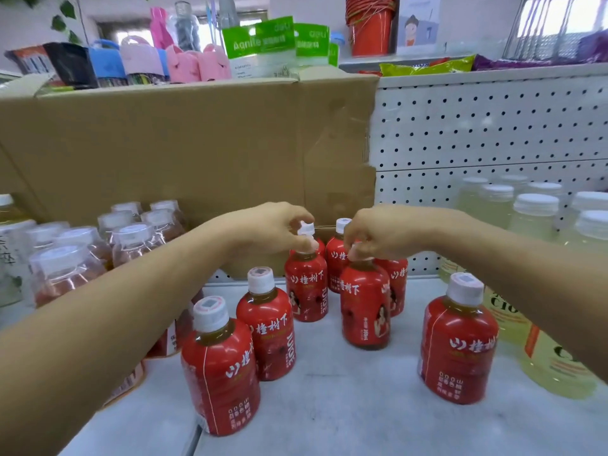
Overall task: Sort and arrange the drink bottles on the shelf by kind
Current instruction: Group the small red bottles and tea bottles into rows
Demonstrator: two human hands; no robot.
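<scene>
Both hands reach in over the shelf from either side; the left hand pinches the white cap of a red-labelled bottle between thumb and fingertips, the remaining fingers curled above it; the right hand pinches the cap of a second red bottle the same way, with that cap almost hidden under the fingers; the two held bottles are upright and just beside each other near the middle of the shelf, though I cannot tell whether their bases rest on it or hang slightly above; behind them, a rear bottle shows its cap between the hands, and another rear bottle is half hidden behind the one in the right hand; nearer the camera, a front bottle stands with a neighbour bottle close behind it, while a lone red bottle stands well apart to the right; all carry the same red label and white cap; on the left, a cluster of amber drinks with clear domed tops sits beneath the left forearm; on the right stand pale yellow drinks with white caps; a cardboard box fills the back left, beside a white pegboard; above lie green packets and red buckets.
</scene>
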